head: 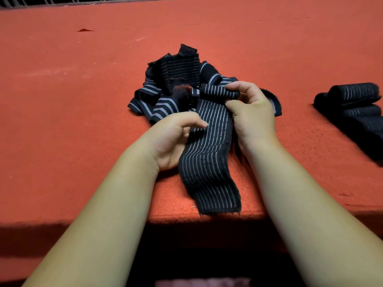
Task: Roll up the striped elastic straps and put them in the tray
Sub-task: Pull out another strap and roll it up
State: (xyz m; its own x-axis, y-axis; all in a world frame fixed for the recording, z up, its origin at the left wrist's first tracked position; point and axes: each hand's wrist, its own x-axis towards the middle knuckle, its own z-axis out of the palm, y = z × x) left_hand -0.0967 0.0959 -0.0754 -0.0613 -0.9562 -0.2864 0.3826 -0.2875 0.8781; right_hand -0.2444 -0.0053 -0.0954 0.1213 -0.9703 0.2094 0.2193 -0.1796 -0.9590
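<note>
A black elastic strap with thin white stripes runs from the table's front edge up to my hands. Its far end is folded into a small roll, which my right hand pinches between thumb and fingers. My left hand has its fingers curled on the strap's left edge, lower down. Behind the hands lies a tangled heap of more striped straps. No tray is in view.
The work surface is a red felt-covered table; its front edge drops into shadow. Rolled black straps lie in a group at the right edge of view. A metal rail runs along the far side.
</note>
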